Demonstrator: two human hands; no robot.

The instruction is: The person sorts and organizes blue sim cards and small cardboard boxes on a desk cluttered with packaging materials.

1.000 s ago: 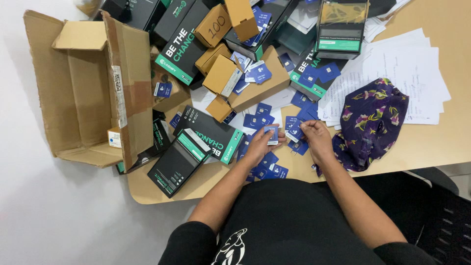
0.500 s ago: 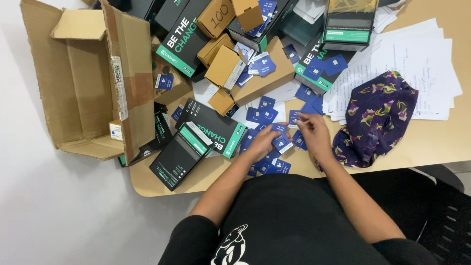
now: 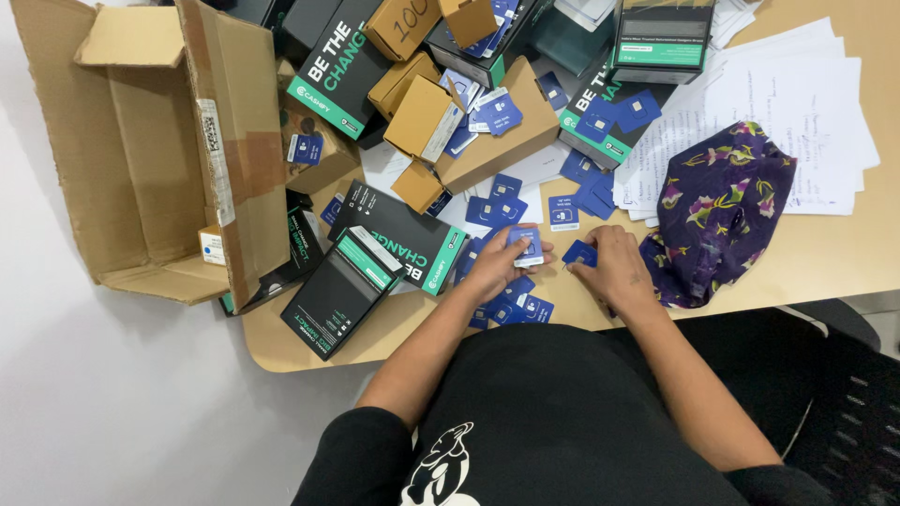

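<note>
One light wooden surface, rounded at its near left corner. One large open cardboard carton, lying on its side at the surface's left edge, flaps spread. One purple floral cloth at right, resting partly on one spread of white handwritten papers. Black-and-green retail boxes, at least five in view, heaped from the carton across the far side. Small brown cardboard boxes, about six, piled among them. Small blue cards, too many to count exactly, scattered over the middle of the surface and over the boxes. Left hand: fingers closed on a small stack of blue cards, held just above the loose ones. Right hand: fingertips pinching one single blue card lying on the surface, just right of the stack.
</note>
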